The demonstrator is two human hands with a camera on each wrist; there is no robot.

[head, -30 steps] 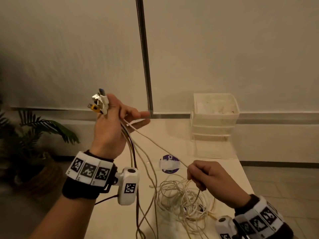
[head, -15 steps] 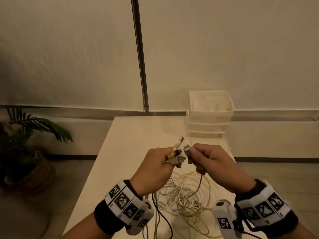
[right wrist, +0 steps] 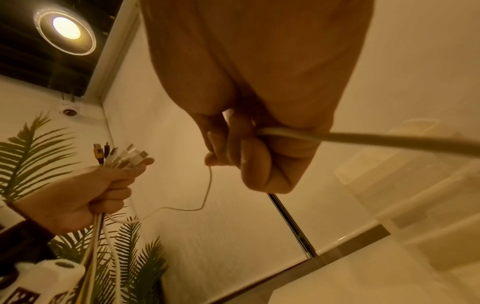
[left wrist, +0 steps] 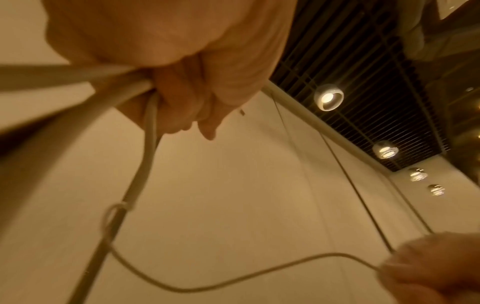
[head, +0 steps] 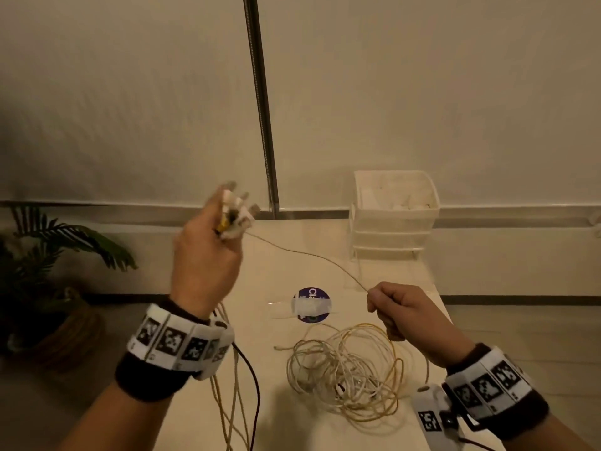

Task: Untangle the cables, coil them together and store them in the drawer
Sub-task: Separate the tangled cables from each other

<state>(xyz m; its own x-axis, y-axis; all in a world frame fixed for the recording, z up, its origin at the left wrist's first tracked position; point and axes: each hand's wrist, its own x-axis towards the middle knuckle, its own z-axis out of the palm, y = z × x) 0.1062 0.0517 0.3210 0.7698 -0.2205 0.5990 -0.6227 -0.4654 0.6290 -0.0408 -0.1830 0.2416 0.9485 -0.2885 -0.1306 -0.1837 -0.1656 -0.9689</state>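
The left hand (head: pixel 205 255) was raised above the left side of the table (head: pixel 279 262), its fingers curled tight round a bunch of cable ends (head: pixel 234 213). The plugs, white, yellow and dark, stuck up out of the fist, somewhat blurred in the head view and clearer from the right wrist (right wrist: pixel 119 156). Several cords hung down from that fist past the wrist and off the near edge of the picture.

One thin cable (head: pixel 309 255) ran from the bunch across to the right hand (head: pixel 409 314), sagging a little between the two. The right hand was held lower, above the right part of the table, with its fingers closed round that cable (right wrist: pixel 285 131).

The rest of the cables lay in a loose tangle (head: pixel 348 375) on the table, near the person and just under the right hand. A round purple sticker (head: pixel 312 304) with tape over it lay just beyond the tangle. The white drawer unit (head: pixel 393 213) stood at the far right of the table against the wall. A potted plant (head: pixel 48 255) stood on the floor to the left.
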